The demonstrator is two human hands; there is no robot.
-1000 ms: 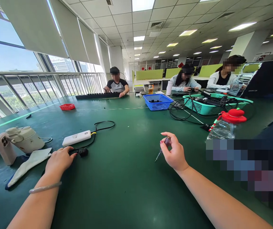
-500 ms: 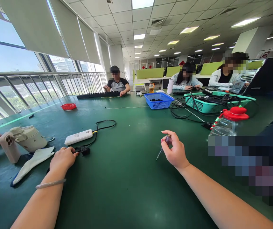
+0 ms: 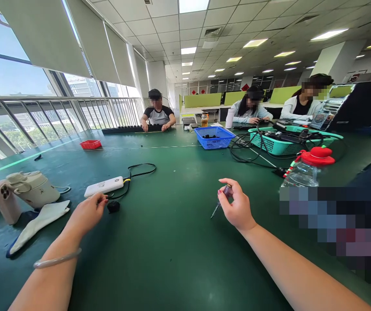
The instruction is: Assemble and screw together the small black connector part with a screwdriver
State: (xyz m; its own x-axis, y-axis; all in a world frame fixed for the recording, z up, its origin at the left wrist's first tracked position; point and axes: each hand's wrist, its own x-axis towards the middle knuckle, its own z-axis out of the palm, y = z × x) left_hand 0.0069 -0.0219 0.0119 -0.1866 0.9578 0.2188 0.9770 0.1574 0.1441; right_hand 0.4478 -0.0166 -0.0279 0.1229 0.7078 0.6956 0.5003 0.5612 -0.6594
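My right hand (image 3: 235, 204) holds a small screwdriver (image 3: 217, 208) between thumb and fingers, its tip slanting down to the left just over the green table (image 3: 159, 242). On the left, my left hand (image 3: 88, 212) is closed, thumb and fingertips pinched on a thin black cable (image 3: 110, 197). Right beside those fingertips lies a round black object (image 3: 113, 207). A white power bank (image 3: 104, 186) rests just beyond, with the looped black cable (image 3: 143, 165) at its right end.
Left: a phone (image 3: 6, 202), white pouch (image 3: 38, 190) and white cloth (image 3: 39, 224), near another person's hand. Further off: red tray (image 3: 90, 144), blue basket (image 3: 214, 138), green basket (image 3: 279, 144) with cables. Right: red-lidded bottle (image 3: 311, 168). Several people sit around.
My left hand has lifted slightly, its fingertips now pinching the cable beside the black object. My right hand has barely moved. The person across has brought both hands to the long black object.
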